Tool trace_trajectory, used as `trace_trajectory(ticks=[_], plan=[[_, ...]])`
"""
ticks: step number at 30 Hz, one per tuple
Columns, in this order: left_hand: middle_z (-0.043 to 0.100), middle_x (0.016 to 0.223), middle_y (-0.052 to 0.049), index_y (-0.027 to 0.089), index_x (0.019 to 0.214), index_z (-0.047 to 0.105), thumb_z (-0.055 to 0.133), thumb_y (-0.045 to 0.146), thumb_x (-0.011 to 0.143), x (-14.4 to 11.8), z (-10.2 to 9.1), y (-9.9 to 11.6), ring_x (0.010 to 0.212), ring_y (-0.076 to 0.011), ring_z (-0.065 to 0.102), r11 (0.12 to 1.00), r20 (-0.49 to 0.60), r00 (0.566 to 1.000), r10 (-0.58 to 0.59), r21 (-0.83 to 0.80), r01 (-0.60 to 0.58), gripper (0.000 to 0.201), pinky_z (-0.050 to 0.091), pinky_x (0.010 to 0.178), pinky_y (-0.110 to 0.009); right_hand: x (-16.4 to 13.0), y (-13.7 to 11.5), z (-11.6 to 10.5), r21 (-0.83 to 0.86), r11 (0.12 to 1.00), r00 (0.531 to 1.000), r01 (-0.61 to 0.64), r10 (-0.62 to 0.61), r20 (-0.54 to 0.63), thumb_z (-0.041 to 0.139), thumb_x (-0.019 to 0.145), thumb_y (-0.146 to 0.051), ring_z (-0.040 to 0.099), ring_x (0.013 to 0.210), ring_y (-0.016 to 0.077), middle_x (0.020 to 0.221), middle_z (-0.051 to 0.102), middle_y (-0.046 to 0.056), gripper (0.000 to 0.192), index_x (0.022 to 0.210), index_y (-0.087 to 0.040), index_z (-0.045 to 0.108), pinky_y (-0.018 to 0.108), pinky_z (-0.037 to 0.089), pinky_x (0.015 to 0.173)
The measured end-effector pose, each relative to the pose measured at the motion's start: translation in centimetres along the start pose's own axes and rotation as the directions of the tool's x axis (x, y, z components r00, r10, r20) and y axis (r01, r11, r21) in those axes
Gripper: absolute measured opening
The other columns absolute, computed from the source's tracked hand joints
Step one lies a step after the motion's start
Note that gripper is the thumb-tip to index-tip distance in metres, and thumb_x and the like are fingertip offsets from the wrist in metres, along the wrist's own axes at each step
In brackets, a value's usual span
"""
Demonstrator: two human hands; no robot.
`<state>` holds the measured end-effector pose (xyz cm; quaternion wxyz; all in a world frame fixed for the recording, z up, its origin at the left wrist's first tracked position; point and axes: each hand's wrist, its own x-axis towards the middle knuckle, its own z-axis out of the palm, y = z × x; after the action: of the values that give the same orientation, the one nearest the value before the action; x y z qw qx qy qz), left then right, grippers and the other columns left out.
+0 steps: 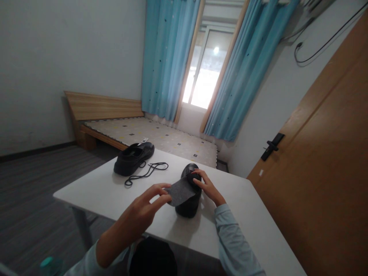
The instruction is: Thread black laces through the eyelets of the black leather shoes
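Note:
A black shoe [188, 207] stands on the white table in front of me. My left hand [149, 201] pinches the near end of a grey insole [181, 191], which slants over the shoe's opening with its far end at the shoe's tongue area. My right hand [207, 184] rests on the upper front part of that shoe, fingers curled over the tongue. Whether the insole's far end lies inside the shoe is hidden. A second black shoe [129, 163] sits at the table's far left, and a loose black shoelace [146, 171] lies beside it.
The white table [244, 214] has its far edge close to a bed [169, 138] with a patterned mattress. A brown door [322, 153] with a black handle stands to the right. Blue curtains [169, 57] flank the window. A teal-capped object [47, 263] shows at lower left.

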<state>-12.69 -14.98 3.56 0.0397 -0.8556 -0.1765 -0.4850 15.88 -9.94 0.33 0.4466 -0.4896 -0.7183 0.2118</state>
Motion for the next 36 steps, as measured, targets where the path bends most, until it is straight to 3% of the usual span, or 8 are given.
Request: trace_trajectory(ticks=[6,15,23,28,33,36], plan=[[0.058,0.091,-0.005,0.017,0.092,0.056,0.037,0.001,0.085,0.2,-1.1,0.0,0.108,-0.0155,0.056,1.000,-0.012,1.000,-0.017,-0.022,0.017,0.026,0.052,0.081,-0.020,0.1,0.2,-0.1,-0.034,0.998,0.998,0.047,-0.048,-0.032,0.058,0.080,-0.036,0.046,0.115,0.0219,0.113,0.055,0.004,0.027,0.105,-0.026,0.059,0.038,0.031,0.104],[0.064,0.102,-0.004,0.018,0.094,0.053,0.042,0.008,0.088,0.6,-3.0,0.0,0.099,-0.0122,0.062,0.995,-0.093,0.992,-0.090,0.031,0.093,0.016,0.050,0.088,-0.021,0.1,0.2,-0.2,-0.043,0.998,0.995,0.049,-0.052,-0.079,0.058,0.080,-0.037,0.046,0.117,0.0230,0.114,0.056,0.005,0.027,0.103,-0.025,0.060,0.040,0.031,0.103],[0.066,0.107,-0.003,0.019,0.104,0.054,0.043,0.009,0.087,-2.1,-3.6,-1.6,0.101,-0.0131,0.062,0.977,-0.215,0.958,-0.190,0.053,0.206,0.022,0.048,0.092,-0.024,0.0,-0.8,-0.1,-0.015,1.000,0.991,0.015,-0.017,-0.132,0.056,0.081,-0.041,0.047,0.115,0.0223,0.118,0.056,0.005,0.032,0.107,-0.024,0.059,0.039,0.031,0.102],[0.063,0.113,-0.007,0.018,0.114,0.052,0.041,0.005,0.087,-4.0,-3.0,-1.2,0.106,-0.0139,0.059,0.999,-0.076,0.996,-0.045,0.020,0.046,0.032,0.050,0.091,-0.024,0.5,-1.2,-0.2,-0.097,0.995,0.988,-0.020,0.005,-0.156,0.056,0.079,-0.044,0.049,0.110,0.0241,0.113,0.059,0.007,0.024,0.080,-0.022,0.063,0.040,0.031,0.099],[0.059,0.118,-0.012,0.015,0.119,0.051,0.039,0.004,0.088,-4.6,-2.0,-0.4,0.116,-0.0191,0.052,0.993,0.055,0.993,0.100,-0.073,-0.096,0.035,0.050,0.093,-0.029,0.6,-2.1,-0.9,-0.075,0.997,0.997,-0.004,-0.002,-0.076,0.043,0.085,-0.052,0.042,0.118,0.0247,0.124,0.053,0.006,0.039,0.072,-0.021,0.065,0.041,0.026,0.102],[0.058,0.119,-0.013,0.014,0.119,0.051,0.039,0.004,0.088,-4.1,-1.8,0.1,0.119,-0.0207,0.050,0.991,0.071,0.991,0.114,-0.085,-0.108,0.035,0.050,0.095,-0.030,0.5,-2.6,-1.0,-0.064,0.998,0.998,0.029,-0.033,-0.062,0.049,0.081,-0.054,0.038,0.122,0.0256,0.129,0.050,0.006,0.038,0.071,-0.021,0.064,0.042,0.024,0.105]])
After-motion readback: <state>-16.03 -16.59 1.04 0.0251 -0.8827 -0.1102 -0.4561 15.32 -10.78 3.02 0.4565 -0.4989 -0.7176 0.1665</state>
